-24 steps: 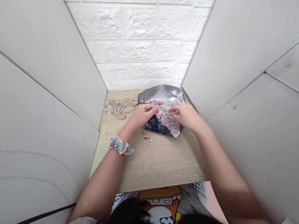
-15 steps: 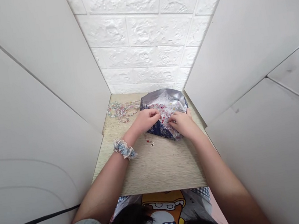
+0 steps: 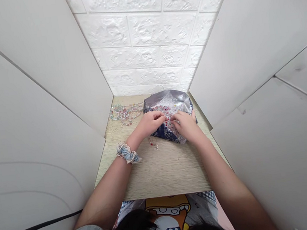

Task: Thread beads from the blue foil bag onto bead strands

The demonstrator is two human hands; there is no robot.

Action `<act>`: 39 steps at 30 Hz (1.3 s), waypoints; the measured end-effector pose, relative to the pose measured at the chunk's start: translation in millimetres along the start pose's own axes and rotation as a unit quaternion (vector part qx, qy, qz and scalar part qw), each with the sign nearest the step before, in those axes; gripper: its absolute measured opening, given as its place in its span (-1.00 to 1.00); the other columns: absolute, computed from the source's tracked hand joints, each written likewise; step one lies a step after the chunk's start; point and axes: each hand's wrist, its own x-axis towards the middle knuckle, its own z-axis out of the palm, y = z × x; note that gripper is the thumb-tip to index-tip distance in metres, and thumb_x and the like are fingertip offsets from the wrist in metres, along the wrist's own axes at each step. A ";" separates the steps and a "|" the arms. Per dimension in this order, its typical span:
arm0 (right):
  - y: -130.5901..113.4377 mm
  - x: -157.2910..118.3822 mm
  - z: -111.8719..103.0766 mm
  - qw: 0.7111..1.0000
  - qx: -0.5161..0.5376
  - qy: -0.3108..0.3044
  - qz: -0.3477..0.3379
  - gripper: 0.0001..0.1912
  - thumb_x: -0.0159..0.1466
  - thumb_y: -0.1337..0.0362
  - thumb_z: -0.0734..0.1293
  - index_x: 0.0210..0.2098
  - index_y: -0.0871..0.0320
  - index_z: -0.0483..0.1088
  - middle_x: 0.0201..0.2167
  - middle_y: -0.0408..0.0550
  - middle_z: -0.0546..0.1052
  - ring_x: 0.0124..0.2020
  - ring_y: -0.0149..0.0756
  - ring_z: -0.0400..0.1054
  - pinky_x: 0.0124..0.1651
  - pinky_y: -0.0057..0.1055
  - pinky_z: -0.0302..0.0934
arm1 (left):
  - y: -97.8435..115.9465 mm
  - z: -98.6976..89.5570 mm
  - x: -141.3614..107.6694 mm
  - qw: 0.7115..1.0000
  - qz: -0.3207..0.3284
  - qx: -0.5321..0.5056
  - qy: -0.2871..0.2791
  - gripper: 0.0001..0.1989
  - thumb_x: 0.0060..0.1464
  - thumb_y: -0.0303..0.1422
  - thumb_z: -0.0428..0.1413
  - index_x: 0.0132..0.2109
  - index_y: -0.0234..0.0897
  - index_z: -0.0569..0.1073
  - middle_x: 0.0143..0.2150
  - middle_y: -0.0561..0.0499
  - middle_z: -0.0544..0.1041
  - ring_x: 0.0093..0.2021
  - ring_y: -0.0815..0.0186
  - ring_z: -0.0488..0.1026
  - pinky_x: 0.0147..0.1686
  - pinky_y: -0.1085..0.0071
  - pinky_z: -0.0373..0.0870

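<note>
A silver-lined bag with a dark blue outside (image 3: 164, 132) lies open near the back of the table, with red, pink and clear beads (image 3: 170, 109) in it. My left hand (image 3: 154, 121) is over the bag's left side, thumb and fingertips pinched; what they grip is too small to make out. From below that hand a short beaded strand (image 3: 151, 142) with a small charm (image 3: 156, 147) hangs or lies on the table. My right hand (image 3: 185, 124) is at the bag's right side, its curled fingertips among the beads, close to my left fingertips. Whether it holds a bead is hidden.
Strands of colourful beads (image 3: 124, 113) lie at the table's back left. Behind the wooden table (image 3: 164, 174) rises a white brick-patterned wall (image 3: 144, 28). Pale panels (image 3: 63, 66) stand close on both sides, and a black cable (image 3: 35, 228) runs at the lower left.
My right hand has shifted slightly left and up, nearer my left fingertips. My left hand remains almost in place, still pinched.
</note>
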 end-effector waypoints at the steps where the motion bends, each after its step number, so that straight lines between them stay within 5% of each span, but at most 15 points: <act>1: -2.5 0.2 -1.9 0.999 0.042 0.027 0.006 -0.83 0.15 0.32 0.13 -0.41 0.12 0.34 -0.34 -0.07 0.41 -0.23 -0.27 0.24 0.08 0.11 -0.33 | 1.7 0.1 -0.6 1.000 0.003 -0.005 0.005 -0.71 -0.04 -0.28 -0.10 -0.53 -0.34 0.39 -0.63 0.11 0.22 -0.57 0.48 0.11 -0.55 0.51 0.06; 6: -11.8 1.9 -3.3 0.929 0.355 0.096 0.050 -0.81 0.12 0.20 0.18 -0.35 0.14 0.35 -0.34 -0.07 0.43 -0.28 -0.34 0.30 -0.12 -0.29 0.18 | 10.1 0.4 -4.4 0.998 0.015 -0.041 0.036 -0.67 -0.03 -0.19 -0.08 -0.41 -0.34 0.46 -0.57 0.07 0.33 -0.53 0.46 0.18 -0.53 0.52 0.11; 11: -14.0 2.4 2.8 0.816 0.567 0.053 0.103 -0.80 0.06 0.15 0.26 -0.35 0.10 0.34 -0.41 -0.14 0.45 -0.33 -0.40 0.35 -0.13 -0.31 0.24 | 11.2 0.2 -5.3 0.997 0.028 -0.066 0.038 -0.69 -0.03 -0.21 -0.06 -0.37 -0.33 0.47 -0.48 0.04 0.43 -0.49 0.46 0.25 -0.49 0.52 0.16; 16: -19.0 0.6 -1.8 0.759 0.640 0.037 0.112 -0.79 -0.02 0.18 0.34 -0.39 0.10 0.32 -0.46 -0.20 0.44 -0.41 -0.45 0.35 -0.13 -0.32 0.26 | 11.9 1.3 -6.6 0.996 0.034 -0.067 0.049 -0.68 -0.03 -0.20 -0.05 -0.38 -0.35 0.47 -0.49 0.03 0.43 -0.50 0.46 0.26 -0.50 0.52 0.17; 29: -18.1 -2.0 -3.8 0.760 0.643 0.028 0.088 -0.82 -0.01 0.24 0.35 -0.40 0.10 0.29 -0.48 -0.23 0.42 -0.41 -0.48 0.36 -0.20 -0.40 0.29 | 14.8 1.0 -8.7 0.997 0.040 -0.050 0.043 -0.68 -0.02 -0.23 -0.07 -0.39 -0.36 0.47 -0.59 0.06 0.36 -0.57 0.49 0.17 -0.57 0.53 0.09; 39: -19.0 -2.2 -3.8 0.797 0.596 0.025 0.092 -0.82 -0.02 0.23 0.36 -0.42 0.11 0.31 -0.49 -0.21 0.43 -0.42 -0.46 0.35 -0.24 -0.40 0.30 | 16.2 -0.4 -8.4 0.998 0.048 -0.002 0.038 -0.72 -0.05 -0.30 -0.07 -0.54 -0.36 0.41 -0.68 0.15 0.11 -0.61 0.53 0.02 -0.60 0.54 -0.04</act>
